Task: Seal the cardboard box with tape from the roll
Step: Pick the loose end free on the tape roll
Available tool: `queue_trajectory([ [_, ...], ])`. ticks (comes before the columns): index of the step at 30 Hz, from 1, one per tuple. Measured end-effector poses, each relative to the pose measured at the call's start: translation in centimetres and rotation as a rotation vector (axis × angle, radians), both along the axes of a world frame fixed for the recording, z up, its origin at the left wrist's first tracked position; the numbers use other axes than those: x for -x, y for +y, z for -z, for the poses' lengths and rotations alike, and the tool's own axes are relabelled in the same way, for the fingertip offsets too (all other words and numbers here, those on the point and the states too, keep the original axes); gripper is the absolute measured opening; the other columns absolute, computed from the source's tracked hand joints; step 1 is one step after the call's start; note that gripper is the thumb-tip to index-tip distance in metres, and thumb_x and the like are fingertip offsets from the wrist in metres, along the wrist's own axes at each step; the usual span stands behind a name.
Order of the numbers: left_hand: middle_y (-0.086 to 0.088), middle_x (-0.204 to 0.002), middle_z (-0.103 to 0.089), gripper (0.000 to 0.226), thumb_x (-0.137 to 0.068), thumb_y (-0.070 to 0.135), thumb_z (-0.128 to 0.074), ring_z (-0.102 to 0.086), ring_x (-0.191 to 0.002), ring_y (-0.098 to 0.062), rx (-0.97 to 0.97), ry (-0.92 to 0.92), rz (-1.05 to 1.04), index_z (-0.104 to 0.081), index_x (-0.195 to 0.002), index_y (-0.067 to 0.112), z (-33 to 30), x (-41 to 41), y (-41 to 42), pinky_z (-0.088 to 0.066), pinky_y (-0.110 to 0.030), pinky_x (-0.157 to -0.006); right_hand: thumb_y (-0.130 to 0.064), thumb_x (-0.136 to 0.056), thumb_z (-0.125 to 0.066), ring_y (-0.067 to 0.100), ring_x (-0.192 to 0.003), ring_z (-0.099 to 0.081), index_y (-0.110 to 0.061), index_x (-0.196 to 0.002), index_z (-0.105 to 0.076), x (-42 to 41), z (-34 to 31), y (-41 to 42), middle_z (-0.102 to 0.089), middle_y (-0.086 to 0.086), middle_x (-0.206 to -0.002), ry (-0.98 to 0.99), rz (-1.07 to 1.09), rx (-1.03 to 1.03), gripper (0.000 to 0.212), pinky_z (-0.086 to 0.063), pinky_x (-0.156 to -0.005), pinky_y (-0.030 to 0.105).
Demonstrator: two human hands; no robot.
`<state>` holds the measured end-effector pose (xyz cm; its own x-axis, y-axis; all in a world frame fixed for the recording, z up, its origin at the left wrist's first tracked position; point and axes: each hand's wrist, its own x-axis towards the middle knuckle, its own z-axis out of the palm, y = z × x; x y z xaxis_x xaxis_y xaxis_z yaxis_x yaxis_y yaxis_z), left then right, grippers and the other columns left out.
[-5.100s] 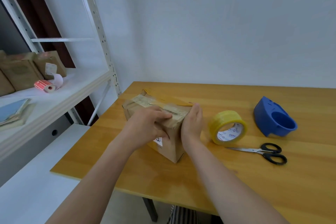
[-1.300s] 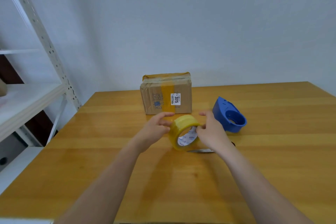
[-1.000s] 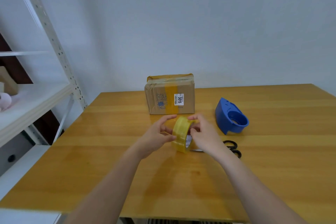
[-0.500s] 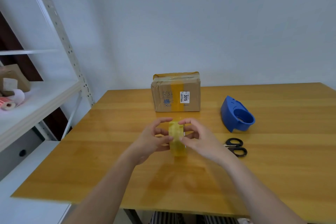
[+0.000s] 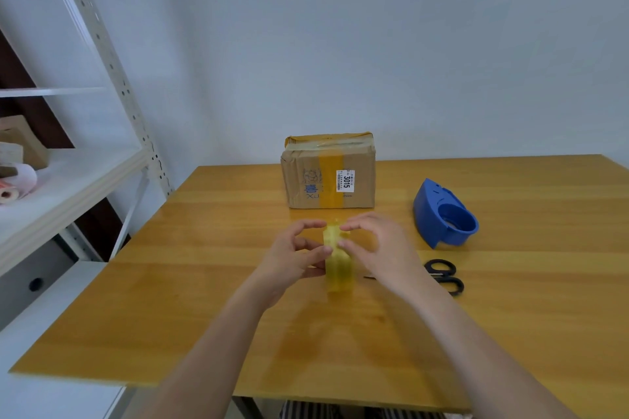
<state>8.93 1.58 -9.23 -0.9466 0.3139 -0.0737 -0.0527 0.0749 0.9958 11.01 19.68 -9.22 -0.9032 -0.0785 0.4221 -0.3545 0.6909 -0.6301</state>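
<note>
A brown cardboard box (image 5: 328,173) with a yellow tape strip and a white label stands at the back of the wooden table (image 5: 204,282), near the wall. In front of it I hold the yellow tape roll (image 5: 337,262) edge-on between both hands. My left hand (image 5: 292,258) grips its left side with curled fingers and thumb. My right hand (image 5: 377,252) grips its right side, fingertips on the top of the roll. The hands cover both faces of the roll.
A blue tape dispenser (image 5: 442,218) lies to the right of the box. Black scissors (image 5: 444,275) lie by my right wrist, blades hidden behind it. A white metal shelf (image 5: 68,180) with parcels and paper rolls stands at the left.
Earlier both hands were on the box; the box now stands at the back. I picked up the tape roll, turned it edge-on and keep it between both hands.
</note>
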Motion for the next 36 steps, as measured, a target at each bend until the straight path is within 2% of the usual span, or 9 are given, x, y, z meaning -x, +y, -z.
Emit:
queue_trajectory([
  [3, -0.005, -0.076, -0.064, 0.04, -0.084, 0.007, -0.071, -0.064, -0.065, -0.013, 0.009, 0.008, 0.02, -0.058, -0.12, 0.019, 0.1, 0.0, -0.2, -0.06, -0.039, -0.076, -0.036, -0.083, -0.068, 0.002, -0.096, -0.054, -0.025, -0.103, -0.071, 0.2, -0.3, 0.0, -0.062, -0.01, -0.104, 0.014, -0.033, -0.061, 0.023, -0.038, -0.084, 0.013],
  [9, -0.004, -0.077, -0.063, 0.04, -0.085, 0.007, -0.07, -0.063, -0.066, -0.013, 0.028, 0.009, 0.023, -0.058, -0.121, 0.02, 0.0, 0.0, -0.3, -0.06, -0.037, -0.076, -0.039, -0.086, -0.062, 0.011, -0.09, -0.058, -0.023, -0.103, -0.072, 0.4, -1.0, -0.1, -0.061, -0.008, -0.097, 0.027, -0.041, -0.215, 0.025, -0.046, -0.079, 0.028],
  [15, -0.006, -0.086, -0.063, 0.039, -0.085, 0.009, -0.07, -0.065, -0.069, -0.013, 0.045, 0.01, 0.007, -0.059, -0.12, 0.022, -0.2, -0.1, -0.3, -0.059, -0.034, -0.075, -0.036, -0.09, -0.059, 0.015, -0.094, -0.061, -0.019, -0.099, -0.073, 0.4, -1.4, -0.2, -0.07, -0.002, -0.097, 0.098, -0.053, -0.333, 0.024, -0.04, -0.095, 0.032],
  [19, -0.009, -0.102, -0.063, 0.044, -0.084, 0.009, -0.073, -0.066, -0.083, -0.017, 0.084, 0.019, 0.057, -0.059, -0.121, 0.027, -0.8, 0.0, -0.1, -0.059, -0.03, -0.076, -0.035, -0.09, -0.058, 0.012, -0.092, -0.065, -0.023, -0.099, -0.072, 0.3, -1.3, -0.3, -0.073, -0.005, -0.095, 0.142, -0.064, -0.432, 0.02, -0.034, -0.109, 0.036],
  [22, -0.011, -0.105, -0.062, 0.046, -0.081, 0.005, -0.074, -0.066, -0.089, -0.022, 0.083, -0.002, 0.077, -0.061, -0.12, 0.025, -1.0, 0.1, 0.0, -0.059, -0.032, -0.079, -0.032, -0.09, -0.06, 0.013, -0.085, -0.067, -0.022, -0.095, -0.072, 0.1, -1.2, -0.5, -0.073, -0.004, -0.089, 0.19, -0.052, -0.463, 0.017, -0.037, -0.108, 0.038],
  [28, -0.013, -0.099, -0.066, 0.048, -0.08, 0.004, -0.074, -0.069, -0.092, -0.026, 0.034, -0.064, 0.073, -0.062, -0.12, 0.025, -0.7, 0.4, 0.0, -0.059, -0.041, -0.084, -0.026, -0.089, -0.062, 0.015, -0.074, -0.069, -0.018, -0.089, -0.072, 0.0, -1.2, -0.8, -0.073, -0.001, -0.078, 0.257, -0.025, -0.531, 0.012, -0.044, -0.103, 0.04],
  [31, -0.01, -0.093, -0.066, 0.048, -0.08, 0.004, -0.074, -0.069, -0.09, -0.024, 0.019, -0.068, 0.079, -0.062, -0.121, 0.026, -0.6, 0.4, -0.1, -0.058, -0.041, -0.085, -0.021, -0.081, -0.073, 0.014, -0.065, -0.069, -0.015, -0.082, -0.071, 0.0, -1.3, -1.1, -0.071, -0.002, -0.069, 0.276, 0.014, -0.568, 0.007, -0.047, -0.099, 0.041],
  [33, -0.008, -0.089, -0.065, 0.048, -0.081, 0.003, -0.074, -0.069, -0.088, -0.022, 0.021, -0.064, 0.077, -0.061, -0.122, 0.025, -0.5, 0.4, 0.0, -0.059, -0.04, -0.084, -0.02, -0.077, -0.077, 0.013, -0.065, -0.069, -0.015, -0.08, -0.07, 0.0, -1.3, -1.4, -0.071, -0.002, -0.068, 0.257, 0.037, -0.596, 0.009, -0.048, -0.097, 0.039],
  [36, -0.007, -0.086, -0.065, 0.049, -0.081, 0.002, -0.073, -0.068, -0.087, -0.021, 0.029, -0.056, 0.082, -0.06, -0.122, 0.024, -0.5, 0.5, 0.0, -0.059, -0.039, -0.082, -0.018, -0.08, -0.074, 0.015, -0.071, -0.069, -0.014, -0.082, -0.069, 0.2, -1.1, -1.5, -0.071, -0.001, -0.073, 0.242, 0.04, -0.619, 0.006, -0.046, -0.1, 0.039],
])
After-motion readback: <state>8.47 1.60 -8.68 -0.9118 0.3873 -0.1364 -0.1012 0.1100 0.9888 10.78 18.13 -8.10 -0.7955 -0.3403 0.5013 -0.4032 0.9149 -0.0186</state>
